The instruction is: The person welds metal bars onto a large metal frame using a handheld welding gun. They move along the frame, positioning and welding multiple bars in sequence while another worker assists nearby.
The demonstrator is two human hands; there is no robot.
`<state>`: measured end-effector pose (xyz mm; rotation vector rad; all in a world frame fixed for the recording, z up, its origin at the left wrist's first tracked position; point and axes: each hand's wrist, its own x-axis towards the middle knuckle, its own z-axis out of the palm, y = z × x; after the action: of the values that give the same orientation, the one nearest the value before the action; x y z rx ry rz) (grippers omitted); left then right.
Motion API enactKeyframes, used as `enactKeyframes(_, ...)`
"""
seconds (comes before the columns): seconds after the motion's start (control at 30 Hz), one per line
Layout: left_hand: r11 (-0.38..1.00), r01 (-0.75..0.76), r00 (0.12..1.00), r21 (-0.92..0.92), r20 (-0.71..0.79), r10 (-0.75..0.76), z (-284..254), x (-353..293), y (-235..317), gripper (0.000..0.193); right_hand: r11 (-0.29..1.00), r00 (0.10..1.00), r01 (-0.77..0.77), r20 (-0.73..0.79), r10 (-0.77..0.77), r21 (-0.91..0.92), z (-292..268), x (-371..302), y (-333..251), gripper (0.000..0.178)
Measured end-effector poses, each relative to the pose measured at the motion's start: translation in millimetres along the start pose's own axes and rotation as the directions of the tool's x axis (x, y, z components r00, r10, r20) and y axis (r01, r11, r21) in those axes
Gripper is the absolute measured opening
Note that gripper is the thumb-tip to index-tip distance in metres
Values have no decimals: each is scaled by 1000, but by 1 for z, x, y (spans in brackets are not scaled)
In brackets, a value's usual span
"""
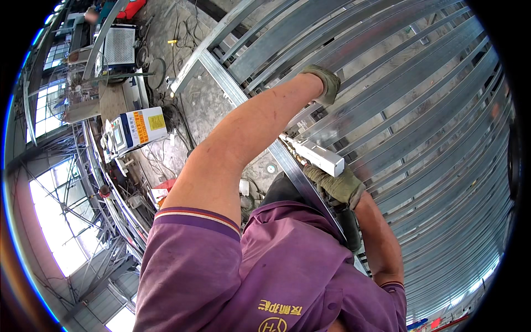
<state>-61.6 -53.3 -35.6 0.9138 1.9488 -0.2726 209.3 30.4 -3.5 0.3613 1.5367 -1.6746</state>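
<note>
Mostly, my view from this distant seat is taken up by a silvery metal frame (398,77), its long bars running off to the right in close rows. The bars look laid out in place, so I judge the rough assembly largely done, at least on the side I can see. Along the near edge runs a crosswise end rail (224,76), meeting the bar ends; which of those joints are finished I can't make out at this scale. Off to the left, on the workshop floor, stands a white-and-blue cabinet (133,127), with dark cables (185,33) snaking nearby.

On my left side, the gloved left hand (323,83) reaches far across and bends down among the bars. Its fingers are hidden, so I can't tell whether it grips, presses or merely rests. The gloved right hand (338,185) is wrapped around a white boxy hand tool (321,156), beside the rail and low over the bars. The tool's slim front end points towards the rail and bar ends; contact there is too small to confirm. With the tool held so close, I'd call this spot in progress, with an unknown number of joints left
</note>
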Motion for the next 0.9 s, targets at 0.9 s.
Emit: enactKeyframes(0.9, 998, 8, 1000, 54, 12, -9, 2, 1, -4, 39, 999, 999, -37, 4, 36, 13, 0, -7, -5, 43)
